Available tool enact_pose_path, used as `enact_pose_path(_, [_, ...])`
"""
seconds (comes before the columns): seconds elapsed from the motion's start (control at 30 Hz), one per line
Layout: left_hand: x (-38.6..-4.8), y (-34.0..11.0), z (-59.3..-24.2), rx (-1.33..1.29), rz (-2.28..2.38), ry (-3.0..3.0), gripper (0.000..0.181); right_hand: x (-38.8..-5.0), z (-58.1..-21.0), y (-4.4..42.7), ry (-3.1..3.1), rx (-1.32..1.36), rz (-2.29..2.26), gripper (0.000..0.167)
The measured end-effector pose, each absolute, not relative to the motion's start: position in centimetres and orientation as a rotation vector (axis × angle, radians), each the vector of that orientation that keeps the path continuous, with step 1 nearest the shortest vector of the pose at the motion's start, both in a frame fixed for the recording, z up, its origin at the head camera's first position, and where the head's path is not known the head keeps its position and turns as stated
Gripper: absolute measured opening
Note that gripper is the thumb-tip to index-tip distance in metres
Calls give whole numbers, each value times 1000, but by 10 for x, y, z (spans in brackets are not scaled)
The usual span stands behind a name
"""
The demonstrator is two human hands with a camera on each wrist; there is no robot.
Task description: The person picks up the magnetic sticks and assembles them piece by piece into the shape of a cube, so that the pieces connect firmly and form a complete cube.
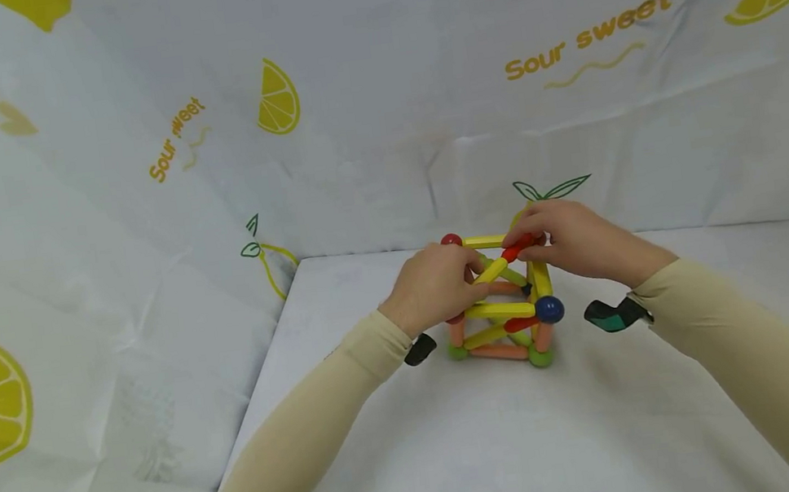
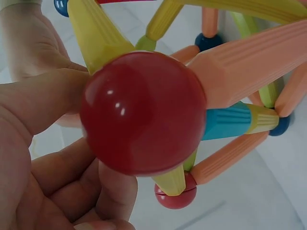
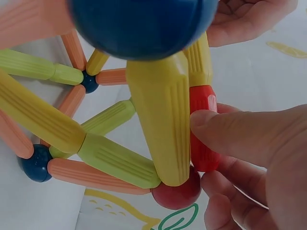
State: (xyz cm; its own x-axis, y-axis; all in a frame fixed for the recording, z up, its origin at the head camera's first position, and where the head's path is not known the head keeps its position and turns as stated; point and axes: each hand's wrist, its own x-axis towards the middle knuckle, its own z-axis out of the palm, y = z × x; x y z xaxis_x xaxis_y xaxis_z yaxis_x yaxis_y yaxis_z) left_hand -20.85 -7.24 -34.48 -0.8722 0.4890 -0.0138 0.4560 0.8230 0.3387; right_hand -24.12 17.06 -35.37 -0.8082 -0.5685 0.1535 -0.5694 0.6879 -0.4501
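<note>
A cube-like frame of magnetic sticks and balls stands on the table. My right hand (image 1: 575,244) pinches a red magnetic stick (image 3: 204,139) between thumb and fingers at the top far right corner, close to a red ball (image 3: 177,189). End to end with it runs a yellow magnetic stick (image 1: 492,270), slanting across the top. My left hand (image 1: 436,283) holds this stick's near end beside a large red ball (image 2: 144,112); that ball partly hides the fingertips in the left wrist view. A blue ball (image 1: 549,310) forms the near right top corner.
Green balls (image 1: 540,355) sit at the frame's lower near corners, joined by an orange stick (image 1: 498,352). Diagonal sticks cross its sides. A white table (image 1: 419,448) lies beneath, with lemon-printed cloth (image 1: 364,118) rising behind and at left.
</note>
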Motion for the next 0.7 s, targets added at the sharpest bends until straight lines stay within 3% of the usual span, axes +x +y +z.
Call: enact_pose_path(0.7, [-209, -71, -349, 737, 459, 2927, 28, -240, -358, 167, -2875, 912, 764, 21])
